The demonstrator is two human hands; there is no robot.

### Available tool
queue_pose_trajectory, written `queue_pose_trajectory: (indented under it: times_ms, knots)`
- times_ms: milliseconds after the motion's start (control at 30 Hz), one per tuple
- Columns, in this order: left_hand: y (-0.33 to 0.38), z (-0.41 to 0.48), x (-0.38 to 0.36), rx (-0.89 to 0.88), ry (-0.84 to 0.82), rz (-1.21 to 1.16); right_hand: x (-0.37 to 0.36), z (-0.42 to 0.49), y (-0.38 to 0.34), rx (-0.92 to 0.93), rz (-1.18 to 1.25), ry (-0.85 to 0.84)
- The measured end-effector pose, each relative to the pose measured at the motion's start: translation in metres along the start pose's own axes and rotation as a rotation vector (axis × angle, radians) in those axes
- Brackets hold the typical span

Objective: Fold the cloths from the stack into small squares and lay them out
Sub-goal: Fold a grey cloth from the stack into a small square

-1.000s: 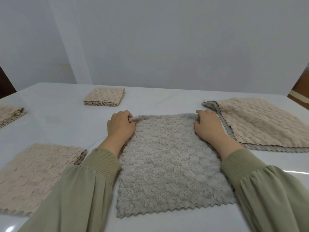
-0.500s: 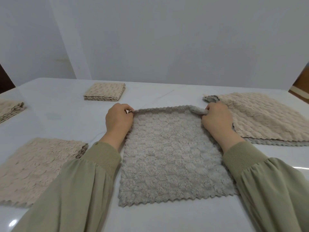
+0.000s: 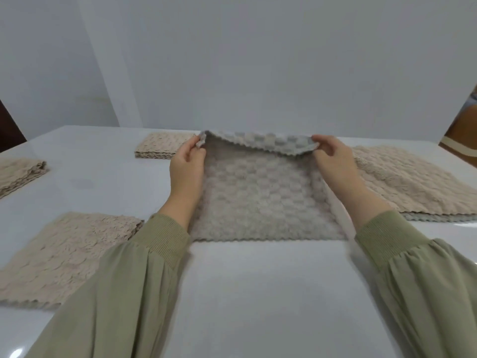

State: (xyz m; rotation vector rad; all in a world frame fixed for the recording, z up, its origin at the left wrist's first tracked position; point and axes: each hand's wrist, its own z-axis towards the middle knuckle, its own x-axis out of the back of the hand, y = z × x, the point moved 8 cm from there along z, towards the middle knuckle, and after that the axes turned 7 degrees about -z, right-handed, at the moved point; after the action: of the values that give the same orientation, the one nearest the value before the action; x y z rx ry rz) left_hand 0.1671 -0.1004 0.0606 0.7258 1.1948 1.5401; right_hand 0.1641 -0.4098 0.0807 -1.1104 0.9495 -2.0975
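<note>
A grey fluffy cloth (image 3: 260,197) lies in front of me on the white table (image 3: 258,293). My left hand (image 3: 187,166) pinches its far left corner and my right hand (image 3: 335,161) pinches its far right corner. Both corners are lifted off the table, so the far edge curls over toward me while the near edge still lies flat. To the right sits the stack of unfolded cloths (image 3: 413,182), beige on top with a grey one under it.
A folded beige square (image 3: 161,148) lies at the back, just left of my left hand. Another folded beige cloth (image 3: 20,174) sits at the far left edge. A larger beige folded cloth (image 3: 64,254) lies at the near left, beside my left sleeve.
Both hands have lifted the cloth's far corners off the table, and its far edge now curls over toward me. The near edge has slid away from me.
</note>
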Motion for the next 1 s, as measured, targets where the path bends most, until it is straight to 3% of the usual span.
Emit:
queue_pose_trajectory:
  times_ms: [100,267,400,500,600,733,867,933,1000]
  knots:
    - [0.002,-0.011,0.003,-0.02,0.023,-0.005,0.004,-0.015,-0.008,0.043,0.083,0.103]
    - [-0.019,-0.029,0.02,0.099,0.133,0.147,-0.012,-0.04,0.022,-0.005,-0.172,0.076]
    - [-0.007,-0.04,0.025,0.031,0.149,0.304,0.009,-0.047,0.007,0.066,-0.186,0.225]
    - [-0.005,-0.044,0.028,-0.005,0.128,0.427,0.018,-0.055,0.0,0.158,-0.336,0.282]
    - [0.006,-0.047,0.021,-0.221,0.062,0.701,0.008,-0.056,0.009,0.158,-0.652,0.167]
    - [0.018,-0.064,-0.009,-0.495,-0.212,0.766,-0.006,-0.069,-0.007,0.334,-0.559,0.024]
    - [-0.008,-0.069,-0.025,-0.383,-0.487,0.916,-0.036,-0.087,-0.003,0.406,-0.605,-0.33]
    - [-0.011,-0.068,-0.025,-0.339,-0.516,0.936,-0.037,-0.088,0.001,0.385,-0.609,-0.365]
    - [-0.006,-0.068,-0.024,-0.358,-0.492,0.948,-0.031,-0.086,-0.001,0.388,-0.593,-0.293]
